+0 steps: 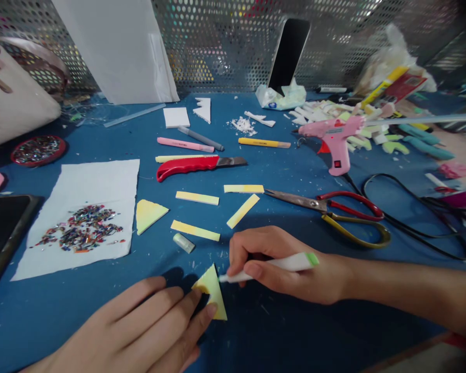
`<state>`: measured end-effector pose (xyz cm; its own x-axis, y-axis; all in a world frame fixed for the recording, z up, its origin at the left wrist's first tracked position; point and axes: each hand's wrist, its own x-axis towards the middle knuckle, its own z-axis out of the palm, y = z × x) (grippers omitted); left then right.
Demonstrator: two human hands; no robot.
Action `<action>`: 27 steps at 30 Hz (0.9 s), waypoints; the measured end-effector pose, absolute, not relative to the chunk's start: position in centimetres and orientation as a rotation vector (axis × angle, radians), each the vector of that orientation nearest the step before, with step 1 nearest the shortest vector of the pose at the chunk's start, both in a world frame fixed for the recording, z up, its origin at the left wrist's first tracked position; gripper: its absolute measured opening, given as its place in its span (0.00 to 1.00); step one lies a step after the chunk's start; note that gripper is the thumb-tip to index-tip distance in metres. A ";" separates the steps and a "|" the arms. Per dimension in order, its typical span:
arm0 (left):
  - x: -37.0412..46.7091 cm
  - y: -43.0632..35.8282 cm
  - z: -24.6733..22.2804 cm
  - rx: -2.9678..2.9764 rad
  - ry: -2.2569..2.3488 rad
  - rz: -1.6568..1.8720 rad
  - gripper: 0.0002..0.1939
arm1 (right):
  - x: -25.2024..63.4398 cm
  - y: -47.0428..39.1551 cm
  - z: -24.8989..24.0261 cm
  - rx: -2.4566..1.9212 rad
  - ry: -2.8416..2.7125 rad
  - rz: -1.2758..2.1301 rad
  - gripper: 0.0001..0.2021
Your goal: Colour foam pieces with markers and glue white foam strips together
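My left hand (151, 326) pins a small pale-yellow triangle (214, 292) against the blue table with its fingertips, covering the left part of it. In my right hand (274, 264), closed in a writing grip, is a white marker (291, 263) with a green end. Its tip meets or nearly meets the triangle's right edge. Just beyond lies a loose marker cap (184, 242). A second yellow piece, roughly triangular (149, 215), rests further left. Several yellow strips (195, 230) lie between it and the scissors (334, 207).
A red-handled cutter (194, 166) lies across the middle, near pink (185, 145) and yellow markers (264, 142). At right are a pink glue gun (337, 140) and its black cable (415, 228). White paper (112, 181) holding beads is at left. A phone (289, 54) stands behind.
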<state>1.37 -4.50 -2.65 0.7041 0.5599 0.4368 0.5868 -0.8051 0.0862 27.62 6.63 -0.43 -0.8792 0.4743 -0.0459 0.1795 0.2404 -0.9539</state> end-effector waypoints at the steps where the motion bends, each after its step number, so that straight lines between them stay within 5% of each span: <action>1: 1.4 -4.5 -2.6 -2.843 -0.962 -0.701 0.15 | 27.6 6.6 -0.4 -0.623 -2.259 1.671 0.16; 8: 1.3 -4.7 -2.5 -2.849 -0.976 -0.664 0.15 | 27.7 6.6 -0.6 -0.588 -2.318 1.600 0.17; 14: 1.0 -4.9 -2.0 -2.912 -0.999 -0.706 0.14 | 27.7 6.2 -0.9 -0.128 -2.452 1.476 0.17; 27: 1.1 -4.5 -1.9 -2.895 -1.002 -0.680 0.14 | 27.9 5.8 -1.1 -0.149 -2.448 1.418 0.14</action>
<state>1.09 -4.53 -1.87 0.7021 0.5885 0.4008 0.5899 -0.7960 0.1355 27.89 5.80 -1.14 -0.9472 0.2412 0.2113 -0.0633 0.5053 -0.8606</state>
